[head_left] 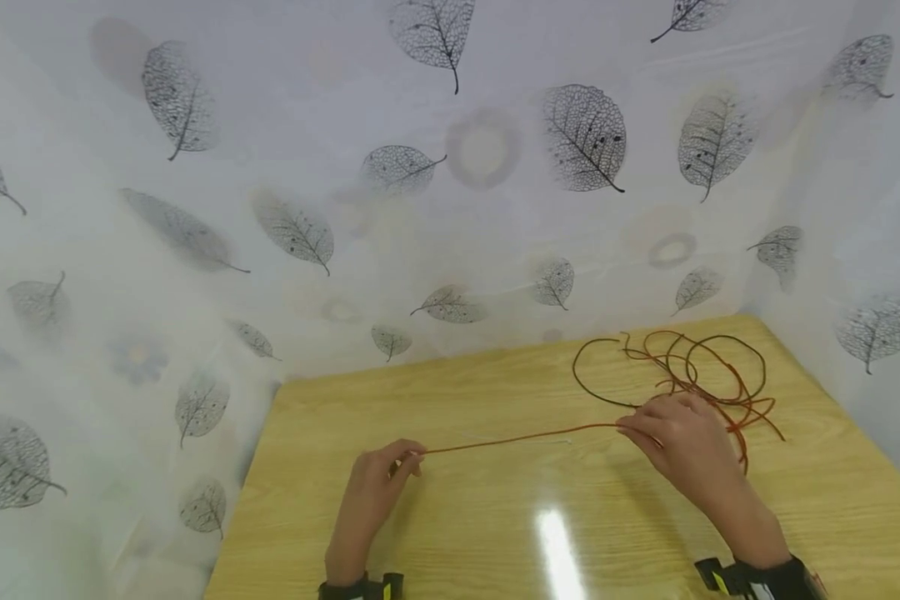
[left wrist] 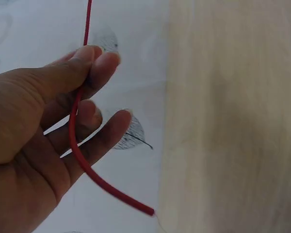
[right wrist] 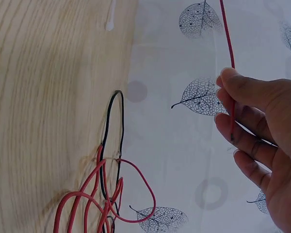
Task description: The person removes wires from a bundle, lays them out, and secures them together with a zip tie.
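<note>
A red wire (head_left: pixel 521 437) is stretched above the table between two hands. My left hand (head_left: pixel 378 487) pinches it near one end between thumb and forefinger. Below that pinch, the wire's tail (left wrist: pixel 104 184) curves down past the other fingers, with a fine strand at its tip. Near the opposite end, my right hand (head_left: pixel 686 446) pinches the wire between thumb and fingers; a short dark-tipped end (right wrist: pixel 232 128) hangs against the fingers. A tangle of red and black wires (right wrist: pixel 104 194) lies on the table beside the right hand.
The wood-grain table (head_left: pixel 495 533) has a bright glare near its front. A thin white strip (head_left: pixel 562 441) lies on it under the stretched wire. White sheeting (head_left: pixel 487 233) printed with dark leaves hangs behind and at both sides.
</note>
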{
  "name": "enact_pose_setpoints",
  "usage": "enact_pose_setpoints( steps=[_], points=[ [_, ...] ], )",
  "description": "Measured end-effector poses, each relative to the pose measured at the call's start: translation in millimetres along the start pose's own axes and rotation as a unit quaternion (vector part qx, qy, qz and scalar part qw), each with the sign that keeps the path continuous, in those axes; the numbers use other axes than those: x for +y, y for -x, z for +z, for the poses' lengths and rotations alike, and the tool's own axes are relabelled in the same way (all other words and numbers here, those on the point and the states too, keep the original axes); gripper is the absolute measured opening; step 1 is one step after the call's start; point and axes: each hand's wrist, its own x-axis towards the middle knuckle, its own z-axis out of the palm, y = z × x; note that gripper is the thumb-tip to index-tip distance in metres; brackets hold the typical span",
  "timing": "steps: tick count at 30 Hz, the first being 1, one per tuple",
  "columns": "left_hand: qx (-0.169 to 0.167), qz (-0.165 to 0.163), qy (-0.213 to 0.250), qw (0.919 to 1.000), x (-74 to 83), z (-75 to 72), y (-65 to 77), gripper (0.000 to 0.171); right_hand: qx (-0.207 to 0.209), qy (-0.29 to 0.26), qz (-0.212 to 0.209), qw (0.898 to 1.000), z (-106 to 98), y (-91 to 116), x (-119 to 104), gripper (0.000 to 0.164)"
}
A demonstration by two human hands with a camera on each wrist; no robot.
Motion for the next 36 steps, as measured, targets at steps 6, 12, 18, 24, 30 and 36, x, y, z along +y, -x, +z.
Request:
enact_pose_setpoints(
  steps=[6, 12, 18, 24, 30, 36],
  points=[
    [-0.025, -0.018, -0.005, 0.9995, -18.0, 3.5, 16.3, 0.005, -0.057, -0.012, 0.028, 0.998, 6, 17, 1, 0.051],
    [-0.027, -0.036, -0.017, 0.9988, -26.6, -0.3, 22.7, 0.004, -0.126, -0.039, 0.061, 0.989, 7, 29, 2, 0.014],
    [-0.039, -0.049, -0.027, 0.9976, -35.5, -1.1, 26.4, 0.008, -0.188, -0.07, 0.094, 0.975, 11, 36, 5, 0.011],
    [-0.059, -0.079, -0.078, 0.9921, -42.8, 4.6, 28.6, 0.009, -0.235, -0.063, 0.153, 0.958, 12, 38, 7, 0.012],
    [-0.045, -0.079, -0.106, 0.9902, -46.4, 8.3, 27.7, 0.012, -0.276, -0.078, 0.186, 0.94, 14, 43, 8, 0.013],
    [-0.026, -0.043, -0.131, 0.99, -46.3, 11.3, 25.3, 0.01, -0.283, -0.064, 0.198, 0.936, 13, 48, 10, 0.015]
  ],
)
